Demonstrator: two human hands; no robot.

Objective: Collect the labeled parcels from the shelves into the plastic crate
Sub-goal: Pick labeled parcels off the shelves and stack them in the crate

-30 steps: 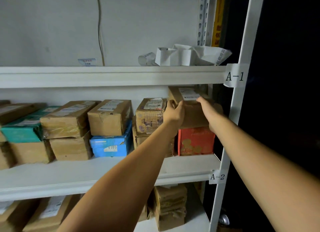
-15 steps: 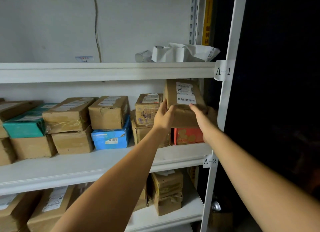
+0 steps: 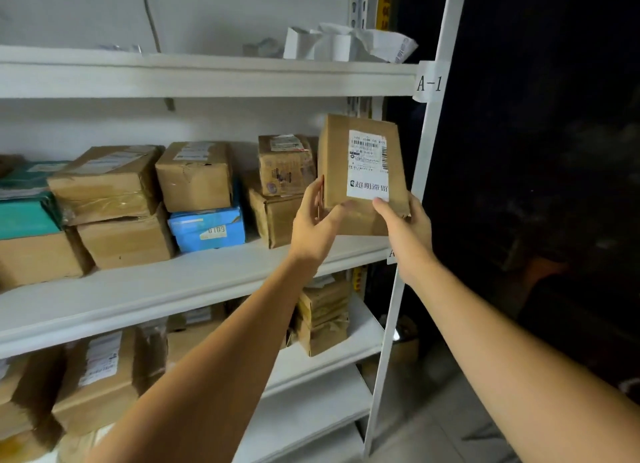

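A brown cardboard parcel with a white barcode label is tilted up toward me in front of the right end of the middle shelf. My left hand grips its lower left corner. My right hand holds its lower right corner, thumb on the label. More labeled parcels remain on the shelf: two stacked brown boxes just left of my hands, a blue box under a brown one, and further brown boxes. No plastic crate is in view.
The white upright post, tagged A-1, stands just right of the parcel. Crumpled white paper lies on the top shelf. The lower shelf holds more brown parcels. To the right of the rack it is dark, with tiled floor below.
Both hands have lifted the brown parcel off the red box, pulled it out of the shelf and tipped its labeled face toward me. The red box is now hidden.
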